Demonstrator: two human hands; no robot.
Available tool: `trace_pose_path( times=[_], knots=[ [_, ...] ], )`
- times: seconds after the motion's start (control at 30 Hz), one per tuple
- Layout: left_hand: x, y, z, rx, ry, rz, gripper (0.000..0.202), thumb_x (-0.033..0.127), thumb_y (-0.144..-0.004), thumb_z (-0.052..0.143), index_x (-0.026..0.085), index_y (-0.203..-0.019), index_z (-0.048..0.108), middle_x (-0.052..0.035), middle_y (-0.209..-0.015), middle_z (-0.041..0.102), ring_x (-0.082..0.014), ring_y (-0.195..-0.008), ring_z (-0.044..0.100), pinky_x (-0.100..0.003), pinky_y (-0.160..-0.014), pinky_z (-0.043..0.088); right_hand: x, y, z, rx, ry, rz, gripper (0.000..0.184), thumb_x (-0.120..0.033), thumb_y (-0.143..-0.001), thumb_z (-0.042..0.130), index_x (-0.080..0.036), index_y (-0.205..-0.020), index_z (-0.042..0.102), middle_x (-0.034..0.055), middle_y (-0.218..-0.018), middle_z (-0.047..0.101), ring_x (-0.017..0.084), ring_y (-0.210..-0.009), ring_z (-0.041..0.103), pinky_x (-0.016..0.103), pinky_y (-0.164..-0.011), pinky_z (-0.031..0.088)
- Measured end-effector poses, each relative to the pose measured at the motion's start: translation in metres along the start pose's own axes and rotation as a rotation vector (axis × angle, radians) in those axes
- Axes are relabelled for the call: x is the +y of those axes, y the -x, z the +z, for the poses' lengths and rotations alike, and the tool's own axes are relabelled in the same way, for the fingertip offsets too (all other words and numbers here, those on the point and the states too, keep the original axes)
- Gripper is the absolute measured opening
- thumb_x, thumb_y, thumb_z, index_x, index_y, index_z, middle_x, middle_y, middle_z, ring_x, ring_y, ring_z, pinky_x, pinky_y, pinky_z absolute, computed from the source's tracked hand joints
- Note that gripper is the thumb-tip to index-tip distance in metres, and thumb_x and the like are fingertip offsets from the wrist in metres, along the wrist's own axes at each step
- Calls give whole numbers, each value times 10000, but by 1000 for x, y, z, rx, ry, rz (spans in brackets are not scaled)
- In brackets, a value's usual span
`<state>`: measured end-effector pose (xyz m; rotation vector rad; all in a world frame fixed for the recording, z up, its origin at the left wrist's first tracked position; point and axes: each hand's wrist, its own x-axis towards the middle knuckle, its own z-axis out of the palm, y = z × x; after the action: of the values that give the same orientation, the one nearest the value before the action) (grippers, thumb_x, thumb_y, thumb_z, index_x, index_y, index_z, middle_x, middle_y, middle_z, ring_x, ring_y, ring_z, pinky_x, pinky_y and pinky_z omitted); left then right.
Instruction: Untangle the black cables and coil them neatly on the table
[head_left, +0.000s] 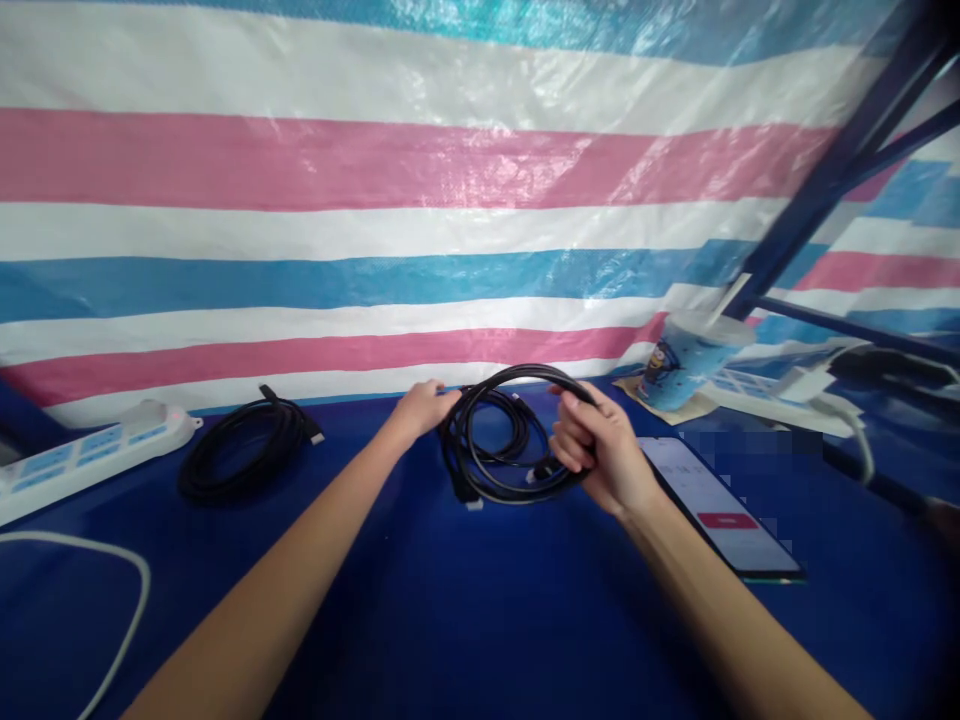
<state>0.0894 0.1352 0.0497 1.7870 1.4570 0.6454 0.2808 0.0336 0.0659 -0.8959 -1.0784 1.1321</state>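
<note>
The black cable (510, 435) is gathered into loose loops between the two hands, lifted at its far arc and resting at its near edge on the blue worktop (480, 600). The right hand (600, 445) has its fingers (574, 440) curled closed around the right side of the bundle, holding several turns together. The left hand (424, 408) pinches the left side of the top loop between thumb and fingertips.

To coil it well, I judge the closed right fingers should act as the fixed anchor, with each turn laid at the same width as the last, so the loops stack rather than cross (a few inner turns already sit smaller and skewed inside the big outer one). The left fingers would do best feeding the strand lightly, letting it roll with its natural twist instead of forcing it flat. The plug ends (472, 500) dangle just below and to the left of the right fingers; they could snag a loop if dragged through.

A second coiled cable (240, 450) lies well to the left of the left fingers, beyond it a white power strip (90, 450). Just to the right of the right fingers lies a phone (720, 505) with its screen lit, and farther beyond them stands a printed cup (686, 365), close enough that a swinging loop might catch it.
</note>
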Motion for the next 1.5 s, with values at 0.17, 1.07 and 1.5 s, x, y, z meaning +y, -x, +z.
trace_pose_path(
  times=[0.17,1.07,1.5],
  knots=[
    [-5,85,-16,-132,345,150,658,575,-914,105,186,-1350,407,-154,-1184,599,-218,-922,645,-335,-744,522,18,10,20,-225,136,150,230,-377,-803,608,-172,-901,572,-104,-478,343,34,-335,278,184,-353,304],
    [-59,141,-25,306,1126,-234,315,462,-900,383,206,-726,330,98,-532,303,-33,-347,229,-174,-367,263,43,63,86,-475,-59,453,398,-444,-831,608,-203,-1141,542,51,-925,608,145,-789,591,281,-718,456],
    [-45,159,3,-308,1098,-19,257,365,-711,719,124,-802,719,-65,-811,612,-126,-660,591,-222,-534,483,32,56,77,-215,-371,492,286,-419,-929,451,-200,-828,606,8,-594,602,166,-713,624,309,-680,522]
  ],
)
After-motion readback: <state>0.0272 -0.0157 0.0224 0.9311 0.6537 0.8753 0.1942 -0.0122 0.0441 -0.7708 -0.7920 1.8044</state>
